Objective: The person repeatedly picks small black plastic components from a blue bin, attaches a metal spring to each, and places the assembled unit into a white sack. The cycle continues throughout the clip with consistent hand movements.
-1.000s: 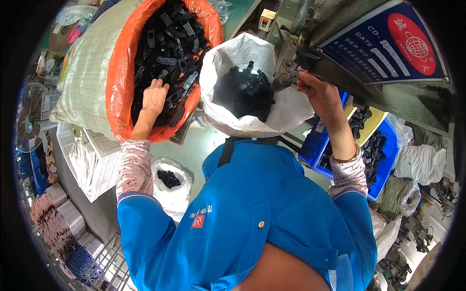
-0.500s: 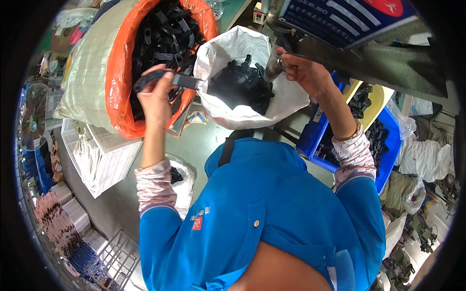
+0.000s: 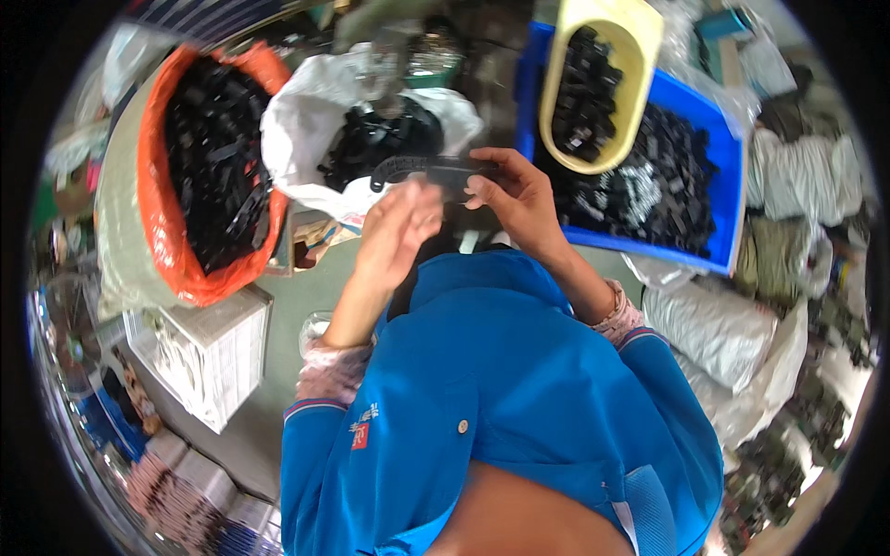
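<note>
A black, curved plastic handle with a ribbed curved end lies level in front of my chest, over the near edge of the white sack. My right hand pinches its straighter right end between thumb and fingers. Just under the curved part is my left hand, fingers smeared by motion; I cannot tell whether they grip the handle or only touch it. Inside the white sack is a heap of black parts.
An orange-lined sack full of black parts stands at the left, above a white slatted basket. At the right, a blue crate holds black pieces, with a yellow tub of small dark parts on it. Wrapped bundles lie beyond.
My left hand has come right from the orange-lined sack with the black handle. My right hand has left the machine's metal part and now holds the handle's end. The view has swung right.
</note>
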The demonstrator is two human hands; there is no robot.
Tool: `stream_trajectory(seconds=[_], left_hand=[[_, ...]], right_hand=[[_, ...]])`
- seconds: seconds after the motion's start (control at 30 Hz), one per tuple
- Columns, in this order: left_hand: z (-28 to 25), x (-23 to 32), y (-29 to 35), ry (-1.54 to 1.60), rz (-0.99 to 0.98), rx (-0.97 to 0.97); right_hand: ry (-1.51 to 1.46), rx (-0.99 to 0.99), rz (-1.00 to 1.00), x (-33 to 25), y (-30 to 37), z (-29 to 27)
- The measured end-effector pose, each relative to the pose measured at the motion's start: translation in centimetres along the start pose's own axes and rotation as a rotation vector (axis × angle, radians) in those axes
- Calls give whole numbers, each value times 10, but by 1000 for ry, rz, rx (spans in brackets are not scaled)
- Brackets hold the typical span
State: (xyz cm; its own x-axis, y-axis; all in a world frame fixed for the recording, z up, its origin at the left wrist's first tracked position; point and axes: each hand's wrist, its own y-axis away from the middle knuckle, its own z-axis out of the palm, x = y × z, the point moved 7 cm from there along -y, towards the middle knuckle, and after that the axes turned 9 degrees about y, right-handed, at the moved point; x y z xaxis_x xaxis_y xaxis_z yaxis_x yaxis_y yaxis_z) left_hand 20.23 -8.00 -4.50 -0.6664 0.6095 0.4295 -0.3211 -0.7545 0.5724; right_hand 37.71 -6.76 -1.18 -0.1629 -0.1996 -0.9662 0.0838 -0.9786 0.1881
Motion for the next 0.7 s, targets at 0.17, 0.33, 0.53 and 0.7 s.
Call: stream_trajectory(seconds=[0.17,0.33,0.53,0.7], left_hand=[[105,-1,56,-1593,897,-326],[93,-60,10,-1675,418,-376],[89,-79,-13,-1219,518,-230],[100,-92,-32,-788,271,-134]], right_hand=[[428,75,-76,-3,61,-45],[202,28,76,-6,84,-77],[1611,54,105,24,52,-181],[1612,92,52,12,46,-181]])
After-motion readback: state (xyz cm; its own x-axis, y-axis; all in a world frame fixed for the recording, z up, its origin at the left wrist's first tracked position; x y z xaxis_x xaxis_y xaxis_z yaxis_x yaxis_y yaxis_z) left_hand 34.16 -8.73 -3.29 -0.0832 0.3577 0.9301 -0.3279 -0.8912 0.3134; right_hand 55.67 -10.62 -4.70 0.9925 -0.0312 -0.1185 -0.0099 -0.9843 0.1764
